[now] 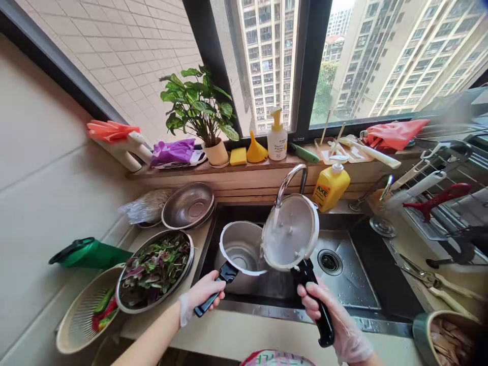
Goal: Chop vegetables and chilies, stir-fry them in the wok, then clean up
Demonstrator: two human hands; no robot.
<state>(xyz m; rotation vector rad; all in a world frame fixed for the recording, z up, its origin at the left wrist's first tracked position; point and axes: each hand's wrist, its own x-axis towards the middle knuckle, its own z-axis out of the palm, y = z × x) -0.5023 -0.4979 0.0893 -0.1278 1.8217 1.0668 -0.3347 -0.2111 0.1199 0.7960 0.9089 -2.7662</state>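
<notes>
Both hands wear thin clear gloves. My left hand (pixel 206 294) is closed on the black handle of a silver pot (pixel 241 248), which sits in the left part of the sink. In my right hand (pixel 324 305) is the black handle of a round metal lid (pixel 292 231). The lid is tilted up with its inner side facing me, just right of the pot's opening and partly over its rim. Water runs from the chrome faucet (pixel 292 178) onto the lid's upper left part.
Left of the sink (pixel 353 264) stand a bowl of leafy greens (pixel 156 269), a metal basin (pixel 188 206) and a colander (pixel 76 317) with peppers. A yellow bottle (pixel 331 188) is behind the sink. Scissors (pixel 430 279), a dish rack (pixel 453 203) and a green pot (pixel 423 330) are right.
</notes>
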